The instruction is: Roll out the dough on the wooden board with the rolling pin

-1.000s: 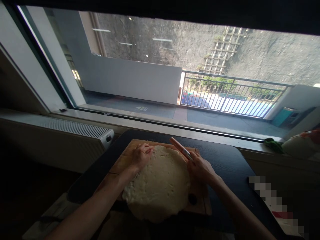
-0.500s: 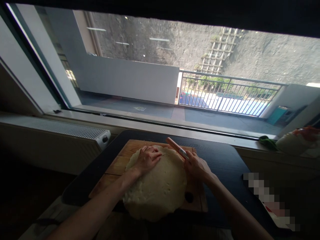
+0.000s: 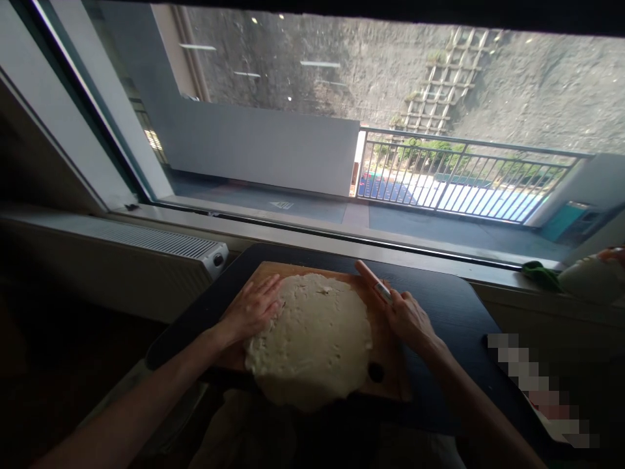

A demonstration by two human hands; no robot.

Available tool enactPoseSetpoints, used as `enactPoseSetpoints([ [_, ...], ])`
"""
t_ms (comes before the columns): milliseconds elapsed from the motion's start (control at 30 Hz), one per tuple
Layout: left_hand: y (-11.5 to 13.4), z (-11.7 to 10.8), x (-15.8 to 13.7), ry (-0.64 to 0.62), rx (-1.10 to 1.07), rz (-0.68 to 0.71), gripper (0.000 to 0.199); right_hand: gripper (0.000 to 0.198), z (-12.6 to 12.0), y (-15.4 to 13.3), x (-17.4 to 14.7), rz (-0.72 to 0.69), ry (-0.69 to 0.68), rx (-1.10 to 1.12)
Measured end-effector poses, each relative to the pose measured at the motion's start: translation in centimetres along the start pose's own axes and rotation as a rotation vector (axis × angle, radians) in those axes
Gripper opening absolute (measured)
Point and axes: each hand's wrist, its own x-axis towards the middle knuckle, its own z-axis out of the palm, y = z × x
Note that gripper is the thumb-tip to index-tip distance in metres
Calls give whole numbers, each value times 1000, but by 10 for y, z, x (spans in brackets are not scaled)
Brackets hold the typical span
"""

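Observation:
A broad, flat sheet of pale dough (image 3: 312, 339) with an uneven edge and small dents lies on a wooden cutting board (image 3: 390, 384), its near edge hanging past the board. My left hand (image 3: 254, 305) lies flat on the upper left rim of the dough, fingers stretched out. At the board's right side, my right hand (image 3: 409, 318) is closed around a slim, pinkish-brown rolling pin (image 3: 370, 273) with a pale printed band. The pin points up and left, beyond the far right edge of the dough. My fingers and palm hide its lower part.
The board rests on a dark table (image 3: 449, 306) with rounded corners. A white radiator (image 3: 195, 251) stands at left below the window sill (image 3: 312, 238). At right are a blurred-out flat object (image 3: 537, 391), a green cloth-like item (image 3: 540, 273) and a pale rounded object (image 3: 586, 283).
My left hand has moved from the top of the dough to its left rim, fingers now straighter. My right hand still grips the rolling pin. The whole view has shifted slightly.

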Motion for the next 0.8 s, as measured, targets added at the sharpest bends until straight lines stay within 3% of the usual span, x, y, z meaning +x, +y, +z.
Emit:
enactPoseSetpoints([
  [100, -14, -2, -22, -35, 30, -117, 50, 29, 3, 22, -2, 94, 19, -61],
  [233, -10, -6, -24, -44, -9, -180, 48, 29, 3, 39, -8, 169, 1, -106],
  [367, 1, -15, -3, -10, -105, -219, 44, 33, 5, 39, -15, 179, -109, -48],
  [533, 7, -26, 39, -96, -235, -385, 33, 38, 0, 34, -15, 176, -156, -66],
  [700, 12, -33, 77, -189, -277, -449, 37, 38, -14, 1, 11, 54, 3, -27],
  [800, 21, -39, 88, -250, -328, -438, 31, 35, -9, -37, 40, -61, -80, 104],
])
